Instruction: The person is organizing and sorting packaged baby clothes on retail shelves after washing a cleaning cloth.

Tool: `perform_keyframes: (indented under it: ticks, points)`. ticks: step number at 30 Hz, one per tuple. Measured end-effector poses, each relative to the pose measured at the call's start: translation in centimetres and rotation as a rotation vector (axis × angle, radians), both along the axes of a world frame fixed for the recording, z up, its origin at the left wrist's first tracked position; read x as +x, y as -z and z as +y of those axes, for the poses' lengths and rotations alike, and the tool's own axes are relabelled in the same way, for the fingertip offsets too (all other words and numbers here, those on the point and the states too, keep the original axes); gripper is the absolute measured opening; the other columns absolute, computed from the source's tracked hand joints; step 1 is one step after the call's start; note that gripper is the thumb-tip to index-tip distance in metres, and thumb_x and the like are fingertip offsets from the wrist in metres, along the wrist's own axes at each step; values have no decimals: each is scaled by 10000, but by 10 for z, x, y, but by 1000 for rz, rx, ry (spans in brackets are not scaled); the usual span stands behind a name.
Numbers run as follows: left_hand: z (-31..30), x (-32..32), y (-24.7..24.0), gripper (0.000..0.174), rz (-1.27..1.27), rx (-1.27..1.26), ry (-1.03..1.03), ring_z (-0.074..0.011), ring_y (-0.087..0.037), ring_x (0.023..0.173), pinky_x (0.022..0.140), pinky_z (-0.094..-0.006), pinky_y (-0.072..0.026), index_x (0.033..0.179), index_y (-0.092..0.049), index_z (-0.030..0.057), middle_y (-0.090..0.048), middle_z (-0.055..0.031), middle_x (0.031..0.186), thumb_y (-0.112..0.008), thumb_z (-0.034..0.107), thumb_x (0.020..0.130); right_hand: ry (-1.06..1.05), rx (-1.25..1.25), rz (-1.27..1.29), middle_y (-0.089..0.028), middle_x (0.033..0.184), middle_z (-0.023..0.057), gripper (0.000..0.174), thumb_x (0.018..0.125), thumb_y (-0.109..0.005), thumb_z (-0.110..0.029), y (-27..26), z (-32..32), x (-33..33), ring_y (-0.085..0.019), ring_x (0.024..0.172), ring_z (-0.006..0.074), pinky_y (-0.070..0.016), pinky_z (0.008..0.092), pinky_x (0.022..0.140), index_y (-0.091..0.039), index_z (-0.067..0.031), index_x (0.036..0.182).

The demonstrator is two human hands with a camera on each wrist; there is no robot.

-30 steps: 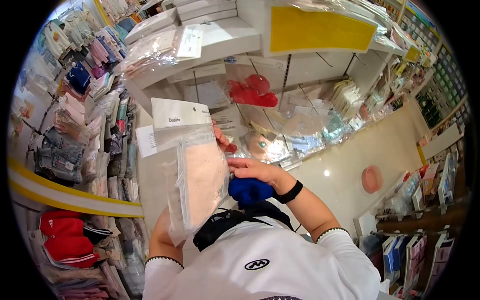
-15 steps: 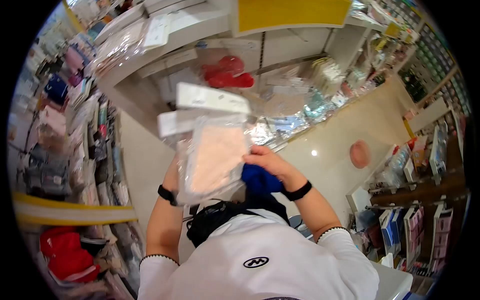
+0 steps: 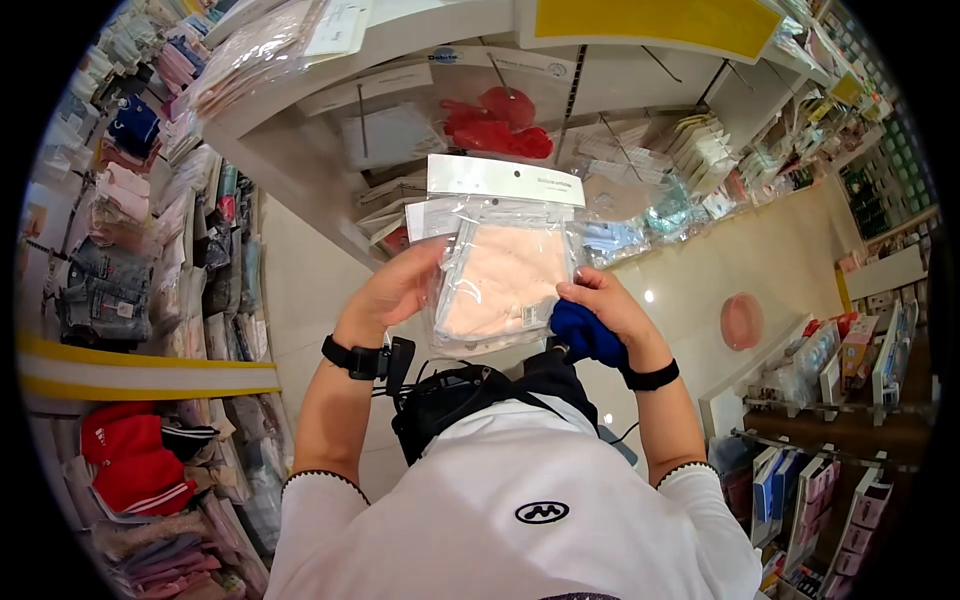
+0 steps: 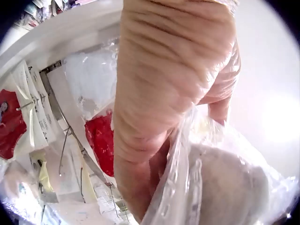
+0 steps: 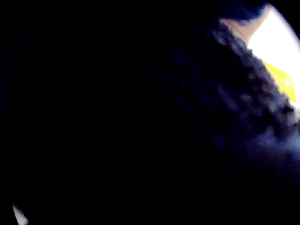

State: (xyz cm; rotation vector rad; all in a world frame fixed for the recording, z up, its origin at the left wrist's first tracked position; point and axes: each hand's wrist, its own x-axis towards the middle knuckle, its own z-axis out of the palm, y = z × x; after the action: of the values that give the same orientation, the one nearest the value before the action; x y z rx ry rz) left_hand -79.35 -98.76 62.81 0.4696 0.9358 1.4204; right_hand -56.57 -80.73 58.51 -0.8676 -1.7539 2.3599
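Observation:
In the head view, a clear plastic packet (image 3: 510,275) with folded peach fabric inside and a white header card (image 3: 505,184) is held up before the chest. My left hand (image 3: 398,288) grips its left edge; in the left wrist view, the crinkled plastic (image 4: 180,187) runs between thumb and fingers. My right hand (image 3: 612,303) is at the packet's right edge, thumb lying over it. A bunched blue cloth (image 3: 588,334) is held in that same hand, below the thumb. Dark fabric (image 5: 225,103) fills most of the right wrist view and hides the fingers there.
A white display shelf (image 3: 290,120) with hooks and hanging packets, one holding a red garment (image 3: 500,125), stands ahead. Folded clothes fill the left rack (image 3: 215,290). Boxed goods (image 3: 800,480) hang at right. A pink round basin (image 3: 742,321) sits on the tiled floor.
The packet has moved right and turned more upright. My left hand has shifted from behind it to its left edge. The right hand keeps the blue cloth and now meets the packet's right edge.

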Motion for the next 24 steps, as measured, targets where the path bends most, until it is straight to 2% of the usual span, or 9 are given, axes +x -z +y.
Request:
perform_keyframes:
  ticks: [2, 5, 9, 12, 16, 18, 22, 23, 24]
  points:
    - [14, 4, 6, 457, 81, -111, 87, -169, -502, 1088, 891, -312, -431, 1235, -420, 18, -507, -92, 1200, -474, 321, 896, -26, 13, -24, -565, 778, -22, 231, 805, -632, -185, 9, 9, 1, -500, 689, 50, -414, 193, 618, -594, -4, 944]
    - [27, 11, 17, 414, 9, -117, -40, -187, -534, 1046, 879, -310, -451, 1235, -411, 4, -512, -107, 1187, -452, 258, 910, -14, 126, -87, -578, 830, 17, 339, 808, -626, -203, 5, 17, 1, -528, 751, 85, -434, 210, 681, -554, 20, 1053]
    - [27, 8, 25, 392, -54, -125, -221, -197, -529, 1053, 893, -336, -444, 1220, -426, 14, -513, -106, 1183, -445, 257, 912, 198, 116, 25, -600, 870, 65, 395, 834, -591, -263, 15, 30, 12, -572, 778, 137, -464, 244, 718, -527, 25, 1097]
    - [29, 11, 24, 381, -78, -109, -282, -206, -526, 1043, 887, -360, -440, 1212, -426, 13, -514, -118, 1171, -422, 252, 916, 430, -219, 99, -608, 849, 74, 363, 859, -551, -316, 20, 42, 26, -589, 733, 150, -490, 266, 671, -549, -6, 1047]
    - [38, 16, 31, 387, -133, -95, -229, -218, -523, 1052, 898, -372, -435, 1227, -412, 22, -506, -116, 1186, -409, 260, 921, 559, -296, 264, -619, 848, 71, 350, 871, -519, -358, -6, 30, 21, -598, 706, 153, -497, 274, 630, -573, -27, 968]
    - [42, 17, 34, 391, -157, -78, -202, -217, -524, 1060, 905, -374, -434, 1241, -402, 34, -505, -106, 1194, -410, 260, 923, 661, -394, 359, -609, 894, 63, 321, 851, -562, -281, -11, 26, 15, -596, 776, 158, -501, 288, 671, -541, -35, 1057]
    - [51, 32, 35, 387, -136, -77, -184, -205, -510, 1059, 885, -348, -433, 1231, -419, 51, -511, -87, 1176, -418, 280, 919, 540, 16, 383, -549, 1044, 55, 410, 797, -594, -105, -44, -23, -13, -560, 885, 160, -480, 279, 741, -471, -90, 1188]
    - [54, 40, 38, 384, -125, -98, -188, -199, -510, 1057, 879, -339, -434, 1233, -422, 61, -511, -78, 1175, -417, 280, 918, 478, 196, 374, -500, 1145, 93, 422, 766, -600, -79, -37, -39, -22, -502, 1028, 198, -432, 322, 844, -487, -86, 1173]
    - [57, 48, 39, 380, -112, -116, -191, -192, -510, 1054, 872, -330, -435, 1235, -424, 71, -512, -70, 1175, -415, 280, 918, 386, 836, 412, -433, 1232, 134, 441, 739, -619, -90, -25, -44, -33, -415, 1146, 250, -342, 361, 949, -504, -87, 1165]
